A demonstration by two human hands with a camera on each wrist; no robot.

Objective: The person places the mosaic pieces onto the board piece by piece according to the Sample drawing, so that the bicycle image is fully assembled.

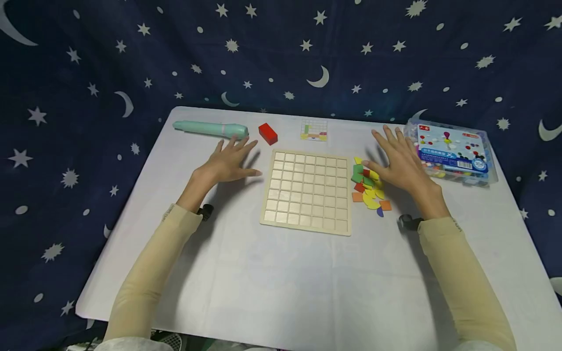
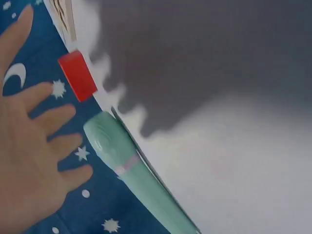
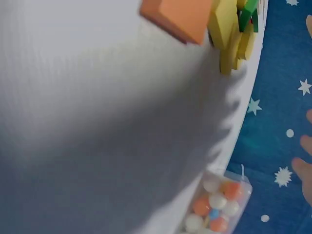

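In the head view my left hand (image 1: 229, 162) hovers over the table with fingers spread, left of a square wooden grid board (image 1: 306, 192). Just beyond its fingertips lie a mint-green tube-shaped case (image 1: 210, 128) and a red block (image 1: 268, 133). The left wrist view shows the same red block (image 2: 78, 75) and green case (image 2: 122, 156) past the spread fingers. My right hand (image 1: 401, 163), also spread and holding nothing, is above the table between the clear plastic box and a loose pile of coloured flat pieces (image 1: 371, 194), yellow, green, red, orange and blue.
A small card (image 1: 313, 130) with a coloured grid pattern lies behind the board. The clear box (image 1: 452, 152) with a molecule-model label and coloured balls inside stands at the back right. A dark star-patterned cloth (image 1: 281, 58) hangs behind the white table (image 1: 281, 282).
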